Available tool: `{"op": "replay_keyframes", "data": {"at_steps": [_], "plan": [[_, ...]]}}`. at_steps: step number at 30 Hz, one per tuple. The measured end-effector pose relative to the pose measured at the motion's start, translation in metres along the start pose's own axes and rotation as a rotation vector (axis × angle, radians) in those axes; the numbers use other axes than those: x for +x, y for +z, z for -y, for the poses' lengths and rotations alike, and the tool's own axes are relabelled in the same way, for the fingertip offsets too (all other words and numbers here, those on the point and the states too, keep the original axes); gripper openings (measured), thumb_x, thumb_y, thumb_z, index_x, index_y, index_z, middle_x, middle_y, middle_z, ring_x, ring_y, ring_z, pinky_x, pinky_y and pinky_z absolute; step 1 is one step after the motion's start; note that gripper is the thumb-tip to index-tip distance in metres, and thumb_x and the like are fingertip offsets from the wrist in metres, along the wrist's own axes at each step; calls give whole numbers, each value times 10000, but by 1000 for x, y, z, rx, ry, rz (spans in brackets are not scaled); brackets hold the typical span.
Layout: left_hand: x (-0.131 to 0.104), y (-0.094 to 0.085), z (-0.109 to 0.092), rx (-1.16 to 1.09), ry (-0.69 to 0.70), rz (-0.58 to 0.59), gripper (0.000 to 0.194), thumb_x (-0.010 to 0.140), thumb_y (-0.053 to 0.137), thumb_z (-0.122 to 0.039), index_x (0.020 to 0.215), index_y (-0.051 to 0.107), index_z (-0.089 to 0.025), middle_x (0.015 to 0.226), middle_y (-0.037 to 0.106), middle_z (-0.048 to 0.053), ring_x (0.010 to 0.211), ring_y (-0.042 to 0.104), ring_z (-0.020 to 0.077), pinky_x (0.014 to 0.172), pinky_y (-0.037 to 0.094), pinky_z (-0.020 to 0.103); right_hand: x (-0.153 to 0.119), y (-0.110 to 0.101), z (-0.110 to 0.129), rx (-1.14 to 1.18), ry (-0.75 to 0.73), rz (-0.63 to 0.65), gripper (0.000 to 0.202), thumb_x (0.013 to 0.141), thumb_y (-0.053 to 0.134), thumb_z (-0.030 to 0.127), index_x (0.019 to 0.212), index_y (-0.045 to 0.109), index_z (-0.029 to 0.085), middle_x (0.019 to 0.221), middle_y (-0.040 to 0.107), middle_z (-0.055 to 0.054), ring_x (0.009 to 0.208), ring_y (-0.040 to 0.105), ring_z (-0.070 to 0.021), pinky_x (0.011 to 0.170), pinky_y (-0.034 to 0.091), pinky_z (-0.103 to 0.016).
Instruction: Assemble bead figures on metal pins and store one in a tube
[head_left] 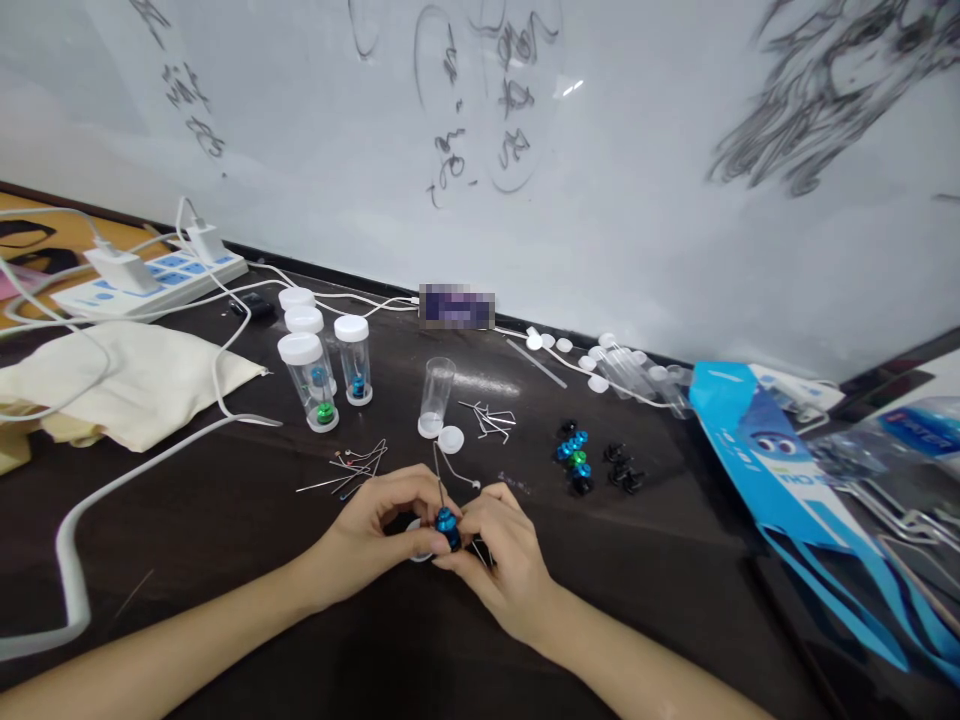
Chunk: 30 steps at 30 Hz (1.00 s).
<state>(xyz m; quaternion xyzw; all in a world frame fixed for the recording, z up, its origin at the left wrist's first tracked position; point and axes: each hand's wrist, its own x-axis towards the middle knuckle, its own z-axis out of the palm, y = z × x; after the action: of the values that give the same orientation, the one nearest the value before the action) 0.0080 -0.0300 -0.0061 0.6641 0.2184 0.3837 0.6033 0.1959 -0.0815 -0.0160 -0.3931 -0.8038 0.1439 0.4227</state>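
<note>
Between my two hands is a small shiny blue metal piece [447, 524] with a dark lower part and a thin rod standing up from its top. My left hand [397, 520] pinches the piece from the left with thumb and fingertips. From the other side, my right hand [502, 550] closes its thumb and fingers at the piece's right and lower edge. A white cap partly shows under my left fingertips. Just beyond the hands lie a bent thin wire with a small pale end [475, 484] and a round white cap [451, 440], beside an uncapped clear tube [438, 395] standing upright.
Several capped clear tubes [357, 360] with coloured pieces stand at left. Loose metal pins [352, 465], bent hex keys [491, 420], blue and green pieces [576, 455] and black parts [622, 468] lie around. A blue bag [780, 460] is at right; cables and a power strip [165, 275] at left.
</note>
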Motion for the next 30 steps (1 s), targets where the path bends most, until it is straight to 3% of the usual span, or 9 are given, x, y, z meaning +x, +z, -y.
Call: {"op": "replay_keyframes", "data": {"at_steps": [8,18,21,26,30], "plan": [[-1,-1,2,-48,-23,24,119,785,743,-186,859,655,-156,813,583,13,768,553,144,715,442,266,2,-6,3,50,8,14,225,1009,386,361,947,523,194,777,580,-38,701,529,-180,709,414,-357],[-7,2,3,-97,-42,95,122,741,768,-107,832,696,-145,782,667,22,730,595,132,695,466,253,0,-6,-1,112,29,101,337,1026,253,343,826,487,206,720,550,-21,644,513,-168,708,397,-371],[-9,3,5,-162,-79,70,98,753,759,-113,812,689,-148,773,671,22,715,595,128,680,469,252,1,-6,-1,104,27,102,342,1030,262,372,842,495,206,732,552,-24,655,515,-171,699,402,-362],[-5,1,4,-321,-203,-17,116,737,780,-160,795,683,-136,753,670,23,641,596,113,611,481,239,1,-8,1,113,51,38,173,1006,409,348,1065,497,211,911,593,-65,864,569,-209,757,429,-361],[-2,2,2,-343,-250,-30,142,693,811,-158,767,695,-120,739,676,31,641,600,114,604,484,228,2,-9,2,125,87,45,352,985,384,499,1113,512,197,936,594,-83,879,565,-232,783,419,-394]]}}
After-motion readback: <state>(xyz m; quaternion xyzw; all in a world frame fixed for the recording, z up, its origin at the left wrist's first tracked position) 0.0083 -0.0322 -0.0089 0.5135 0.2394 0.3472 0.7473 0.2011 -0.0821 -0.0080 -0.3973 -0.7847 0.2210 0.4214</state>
